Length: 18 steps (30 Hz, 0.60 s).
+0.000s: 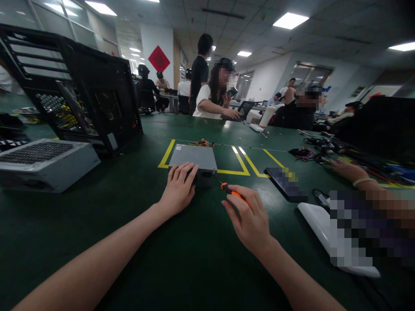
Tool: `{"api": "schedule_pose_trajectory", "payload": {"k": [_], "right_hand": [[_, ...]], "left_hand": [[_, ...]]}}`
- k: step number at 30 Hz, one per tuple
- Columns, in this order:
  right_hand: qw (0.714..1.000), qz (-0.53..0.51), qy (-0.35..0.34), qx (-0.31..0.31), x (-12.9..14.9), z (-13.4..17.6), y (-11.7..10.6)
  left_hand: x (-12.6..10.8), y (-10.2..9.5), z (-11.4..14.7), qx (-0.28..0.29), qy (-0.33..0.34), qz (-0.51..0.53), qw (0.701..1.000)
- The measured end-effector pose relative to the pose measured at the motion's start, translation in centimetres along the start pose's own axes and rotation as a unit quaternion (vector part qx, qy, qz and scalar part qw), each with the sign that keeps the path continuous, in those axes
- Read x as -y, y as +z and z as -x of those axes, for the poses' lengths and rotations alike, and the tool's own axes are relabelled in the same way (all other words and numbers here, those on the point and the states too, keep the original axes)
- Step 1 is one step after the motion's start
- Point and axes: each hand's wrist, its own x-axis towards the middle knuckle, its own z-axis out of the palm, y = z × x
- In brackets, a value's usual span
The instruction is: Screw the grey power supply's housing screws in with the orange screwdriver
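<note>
A grey computer power supply (199, 156) lies on the green table in front of me, with a bundle of coloured wires (201, 143) at its far side. Gripping its near edge is my left hand (177, 190), fingers on the top face and thumb down the front. My right hand (248, 214) is closed around the orange and black handle of a screwdriver (231, 190). The thin shaft points at the near right corner of the power supply, by its socket. Whether the tip touches a screw is too small to tell.
An open black computer case (112, 103) and a second power supply (71, 166) stand at left. Yellow tape (233, 172) marks the table. To the right are a dark phone (285, 183), a white device (324, 229), cables (311, 151) and another person's hand (350, 169). People sit beyond.
</note>
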Motion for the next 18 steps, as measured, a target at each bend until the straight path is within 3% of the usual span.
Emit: {"api": "schedule_pose_trajectory", "payload": {"k": [6, 18], "right_hand": [[0.999, -0.041, 0.012, -0.006, 0.01, 0.16, 0.15], [1.0, -0.018, 0.003, -0.006, -0.26, 0.19, 0.12]], "left_hand": [[0.04, 0.13, 0.02, -0.001, 0.001, -0.003, 1.0], [0.06, 0.19, 0.02, 0.0, 0.0, -0.007, 1.0]]}}
